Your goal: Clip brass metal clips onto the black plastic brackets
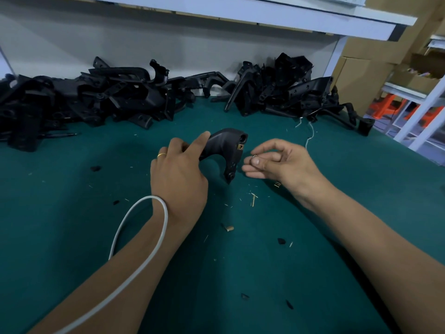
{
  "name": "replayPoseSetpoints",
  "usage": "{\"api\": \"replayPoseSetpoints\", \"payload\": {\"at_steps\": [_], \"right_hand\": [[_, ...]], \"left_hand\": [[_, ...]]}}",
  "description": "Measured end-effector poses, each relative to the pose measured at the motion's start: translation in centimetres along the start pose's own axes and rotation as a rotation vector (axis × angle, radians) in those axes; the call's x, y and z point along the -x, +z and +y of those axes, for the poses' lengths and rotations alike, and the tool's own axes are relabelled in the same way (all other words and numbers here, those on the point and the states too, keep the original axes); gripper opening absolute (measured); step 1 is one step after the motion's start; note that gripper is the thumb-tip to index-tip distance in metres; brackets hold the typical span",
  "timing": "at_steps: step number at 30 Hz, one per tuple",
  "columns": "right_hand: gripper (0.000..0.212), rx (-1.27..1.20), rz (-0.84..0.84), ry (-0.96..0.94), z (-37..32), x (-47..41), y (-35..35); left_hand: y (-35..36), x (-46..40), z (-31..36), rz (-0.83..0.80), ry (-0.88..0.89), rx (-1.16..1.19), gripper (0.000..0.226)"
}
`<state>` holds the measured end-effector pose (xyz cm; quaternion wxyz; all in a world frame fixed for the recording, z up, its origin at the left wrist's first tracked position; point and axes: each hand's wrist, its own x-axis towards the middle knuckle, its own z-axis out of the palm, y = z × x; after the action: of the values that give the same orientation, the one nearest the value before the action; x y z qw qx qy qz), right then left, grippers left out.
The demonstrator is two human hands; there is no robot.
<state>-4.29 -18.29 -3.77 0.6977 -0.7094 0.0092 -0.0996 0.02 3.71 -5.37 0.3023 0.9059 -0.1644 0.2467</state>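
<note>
Centre frame: left hand [179, 175] gripped the black bracket [222, 150] above the desk [72, 213]; one brass clip [240, 147] already seated. Right hand [277, 162] pinched a second clip [254, 155] just beside it, not yet fitted. Bracket piles [96, 97] along the top remained, apparently undone.

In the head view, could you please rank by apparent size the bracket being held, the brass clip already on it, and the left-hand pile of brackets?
1. Left-hand pile of brackets, although farther away.
2. Held bracket.
3. Brass clip, smallest by far.
</note>
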Motion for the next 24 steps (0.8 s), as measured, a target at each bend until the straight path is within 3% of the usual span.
{"api": "replayPoseSetpoints", "payload": {"at_steps": [17,24], "right_hand": [[0.013,0.187,-0.033,0.043,0.0,0.0,0.7],[0.005,0.459,-0.031,-0.031,0.3,-0.1,1.1]], "left_hand": [[0.2,0.0,-0.1,0.016,-0.013,0.006,0.067],[0.3,-0.1,-0.2,0.019,-0.016,0.025,0.067]]}}
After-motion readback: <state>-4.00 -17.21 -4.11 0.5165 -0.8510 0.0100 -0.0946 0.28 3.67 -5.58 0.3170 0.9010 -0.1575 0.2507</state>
